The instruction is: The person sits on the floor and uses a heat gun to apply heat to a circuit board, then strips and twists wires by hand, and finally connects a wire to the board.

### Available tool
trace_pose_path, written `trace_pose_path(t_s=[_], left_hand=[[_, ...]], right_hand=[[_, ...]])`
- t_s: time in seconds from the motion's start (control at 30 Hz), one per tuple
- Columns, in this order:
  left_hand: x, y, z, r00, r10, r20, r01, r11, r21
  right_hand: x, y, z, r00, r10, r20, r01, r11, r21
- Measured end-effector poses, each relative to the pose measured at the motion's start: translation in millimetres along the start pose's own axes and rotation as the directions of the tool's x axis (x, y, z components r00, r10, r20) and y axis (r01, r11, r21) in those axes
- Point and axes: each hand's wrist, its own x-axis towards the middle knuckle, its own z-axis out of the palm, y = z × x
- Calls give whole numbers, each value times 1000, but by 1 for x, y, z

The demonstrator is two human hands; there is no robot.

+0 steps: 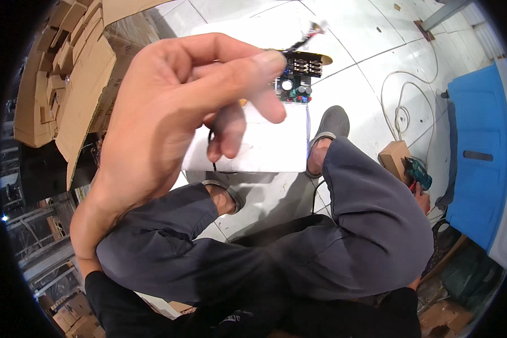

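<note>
My left hand [191, 96] is raised close to the camera, thumb and forefinger pinched on a black cable [302, 43] whose stripped end shows loose reddish and pale wires. More of a thin black cord hangs below the curled fingers. Behind the fingertips, partly hidden, a green circuit board [290, 93] with capacitors and a black terminal row lies on a white board [270, 146]. Out at the right, beyond my knee, my right hand [422, 200] is on a teal-and-black power tool [418, 172]; its fingers are only partly visible.
A large cardboard box [90, 90] with cardboard pieces stands at the left. Along the right are a small brown box [395, 158], a coiled pale cable [403, 112] on the tiles and a blue plastic container [479, 158]. My feet [335, 121] flank the white board.
</note>
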Motion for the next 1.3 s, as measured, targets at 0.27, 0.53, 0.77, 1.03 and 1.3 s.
trace_pose_path(t_s=[0.27,0.53,0.77,1.03,1.3], left_hand=[[7,-11,-13,998,-62,-25,63,998,9],[10,-19,-23,992,-112,60,116,991,-70],[-2,-9,-34,979,-149,140,166,979,-118],[-14,-4,-43,989,-97,113,118,973,-198],[-18,1,-46,994,55,95,-12,916,-400]], right_hand=[[5,11,16,990,-77,-116,70,996,-59],[-42,-98,-83,868,-248,-429,338,929,147],[-174,-290,-209,578,-556,-597,789,567,236],[-268,-393,-214,14,-994,-106,989,-2,151],[-307,-434,-208,-26,-992,-121,901,-75,427]])
